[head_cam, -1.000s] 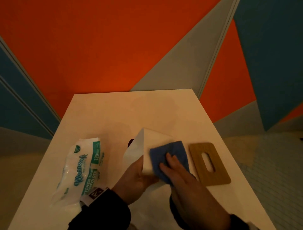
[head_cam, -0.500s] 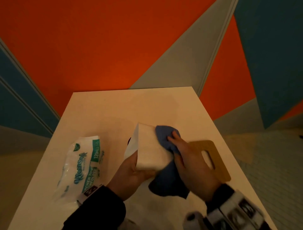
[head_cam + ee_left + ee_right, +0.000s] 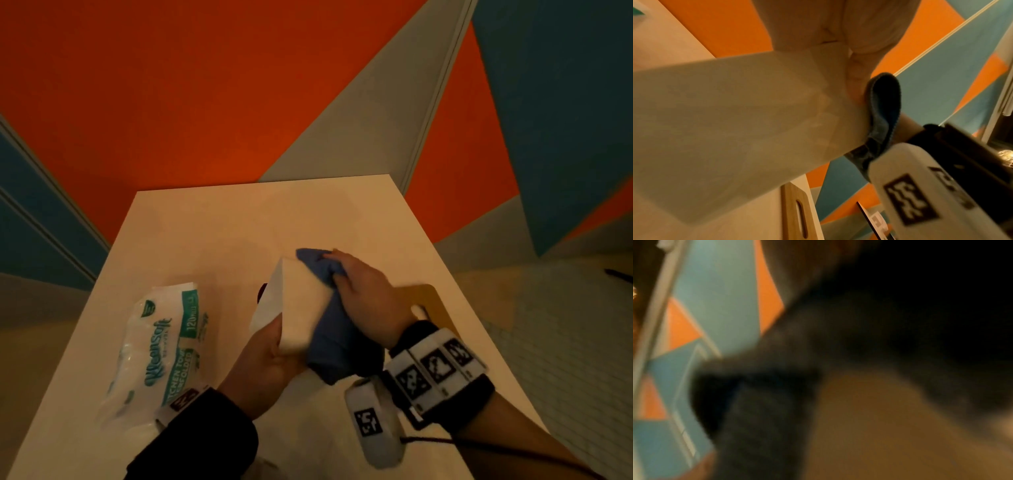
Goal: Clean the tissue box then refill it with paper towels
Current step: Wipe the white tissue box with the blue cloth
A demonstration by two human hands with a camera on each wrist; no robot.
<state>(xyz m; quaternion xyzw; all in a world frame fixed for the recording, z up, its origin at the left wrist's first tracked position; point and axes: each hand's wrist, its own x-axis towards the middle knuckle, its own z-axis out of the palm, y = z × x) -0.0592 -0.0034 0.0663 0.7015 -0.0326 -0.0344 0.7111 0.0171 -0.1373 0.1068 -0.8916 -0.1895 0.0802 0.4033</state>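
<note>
over the pale bench (image 3: 205, 226), the left hand (image 3: 263, 366) grips the tissue box (image 3: 294, 308) tilted (a steadying grip) so the right hand (image 3: 370, 294), clutching the blue cloth (image 3: 329, 342), can wipe its side.

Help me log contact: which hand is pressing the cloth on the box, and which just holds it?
The right hand presses the blue cloth against the white tissue box; the left hand only grips the box's near end.

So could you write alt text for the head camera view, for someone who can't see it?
Over a white table, the left hand holds a white rectangular tissue box tilted while the right hand presses a blue cloth against it. A plastic pack of paper towels lies left; a wooden slotted lid lies right.
</note>
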